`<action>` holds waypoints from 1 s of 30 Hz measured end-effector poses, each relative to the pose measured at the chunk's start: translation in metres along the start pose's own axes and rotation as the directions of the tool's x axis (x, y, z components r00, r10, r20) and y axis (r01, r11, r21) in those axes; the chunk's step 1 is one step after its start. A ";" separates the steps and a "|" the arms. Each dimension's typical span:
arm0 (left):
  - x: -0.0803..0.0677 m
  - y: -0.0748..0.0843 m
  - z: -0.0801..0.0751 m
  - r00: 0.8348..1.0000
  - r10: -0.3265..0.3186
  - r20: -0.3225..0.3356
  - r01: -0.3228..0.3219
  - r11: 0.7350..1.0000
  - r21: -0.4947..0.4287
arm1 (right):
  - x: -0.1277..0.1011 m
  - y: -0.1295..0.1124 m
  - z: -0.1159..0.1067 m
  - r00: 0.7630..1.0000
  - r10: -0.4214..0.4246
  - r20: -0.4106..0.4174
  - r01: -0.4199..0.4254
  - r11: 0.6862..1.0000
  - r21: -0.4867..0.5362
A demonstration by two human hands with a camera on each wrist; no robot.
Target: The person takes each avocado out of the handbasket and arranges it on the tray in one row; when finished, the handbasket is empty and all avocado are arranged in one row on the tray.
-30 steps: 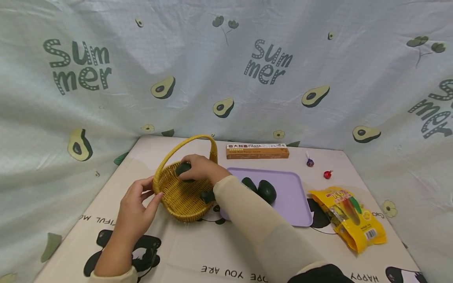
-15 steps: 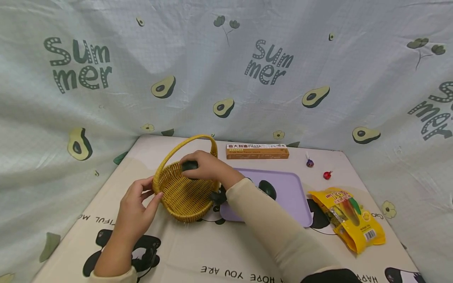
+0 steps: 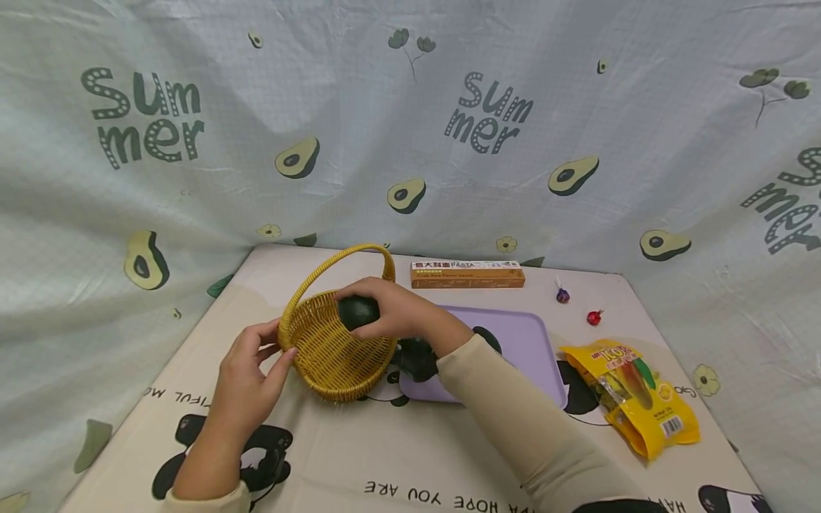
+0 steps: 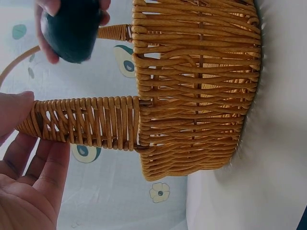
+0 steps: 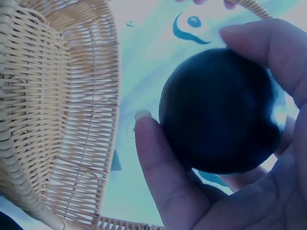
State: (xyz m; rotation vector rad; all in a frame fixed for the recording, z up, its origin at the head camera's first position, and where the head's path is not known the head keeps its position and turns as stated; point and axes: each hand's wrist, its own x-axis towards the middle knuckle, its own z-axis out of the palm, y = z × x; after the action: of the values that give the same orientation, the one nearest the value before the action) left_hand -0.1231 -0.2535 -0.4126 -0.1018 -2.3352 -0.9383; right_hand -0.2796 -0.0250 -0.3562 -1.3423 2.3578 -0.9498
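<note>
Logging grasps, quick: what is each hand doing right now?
Left hand: open, fingers resting against the basket rim.
Right hand: grips a dark avocado above the basket.

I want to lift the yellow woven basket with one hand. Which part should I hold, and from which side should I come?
Probably the arched handle, gripped at its top, coming from above. The basket sits on the mat with the handle standing over its open mouth, so the arch is free to wrap fingers around. The left hand already touches the handle's base at the near rim.
</note>
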 end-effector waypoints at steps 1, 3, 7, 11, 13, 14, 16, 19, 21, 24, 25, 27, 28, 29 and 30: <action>0.000 0.000 0.000 1.000 -0.001 0.000 0.001 1.000 0.002 | -0.003 0.000 0.000 1.000 -0.002 -0.003 0.002 1.000 0.015; 0.000 0.000 0.000 1.000 -0.003 -0.001 0.003 1.000 0.003 | -0.009 0.001 0.000 1.000 0.002 -0.010 -0.002 0.999 0.044; -0.001 0.001 0.001 1.000 -0.004 -0.001 0.004 1.000 0.002 | -0.023 0.003 -0.002 0.999 0.026 -0.036 -0.023 0.995 0.092; 0.000 0.001 0.002 1.000 -0.001 0.002 0.001 1.000 0.000 | -0.037 0.006 -0.006 0.997 0.047 -0.059 -0.039 0.992 0.123; 0.000 0.001 0.002 1.000 0.001 0.002 -0.001 1.000 0.001 | -0.043 0.009 -0.007 0.996 0.060 -0.069 -0.050 0.990 0.133; 0.000 0.001 0.002 1.000 0.002 0.001 -0.002 1.000 0.001 | -0.046 0.010 -0.008 0.995 0.065 -0.075 -0.055 0.989 0.135; 0.001 0.001 0.001 1.000 0.003 -0.001 -0.003 1.000 0.001 | -0.050 0.014 -0.009 0.993 0.072 -0.088 -0.060 0.989 0.136; 0.000 0.001 0.001 1.000 -0.001 -0.001 0.001 1.000 0.006 | -0.057 0.018 -0.010 0.991 0.061 -0.116 -0.045 0.989 0.138; 0.000 0.001 0.001 1.000 -0.004 -0.004 0.004 1.000 0.008 | -0.060 0.022 -0.011 0.989 0.043 -0.141 -0.025 0.992 0.124; 0.000 0.001 0.001 1.000 0.003 -0.011 -0.003 1.000 0.006 | -0.067 0.027 -0.012 0.983 0.019 -0.183 0.001 0.994 0.107; 0.000 0.002 0.001 1.000 0.008 -0.014 -0.008 1.000 0.003 | -0.069 0.029 -0.013 0.980 0.016 -0.196 0.003 0.995 0.099; 0.001 0.002 0.001 1.000 0.017 -0.018 -0.017 1.000 -0.002 | -0.072 0.033 -0.014 0.975 0.022 -0.219 -0.002 0.996 0.093; 0.000 0.002 0.001 1.000 0.019 -0.019 -0.019 1.000 -0.005 | -0.074 0.034 -0.014 0.974 0.027 -0.227 -0.006 0.996 0.091; 0.000 0.003 0.001 1.000 0.021 -0.020 -0.021 1.000 -0.008 | -0.076 0.036 -0.015 0.972 0.036 -0.234 -0.015 0.996 0.090; 0.000 0.003 0.001 1.000 0.019 -0.019 -0.019 1.000 -0.009 | -0.078 0.037 -0.015 0.970 0.043 -0.241 -0.022 0.996 0.087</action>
State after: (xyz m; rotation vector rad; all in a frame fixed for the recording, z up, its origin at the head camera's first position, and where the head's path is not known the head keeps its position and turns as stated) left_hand -0.1225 -0.2508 -0.4113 -0.1178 -2.3088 -0.9374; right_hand -0.2707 0.0596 -0.3762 -1.2127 2.4744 -1.2523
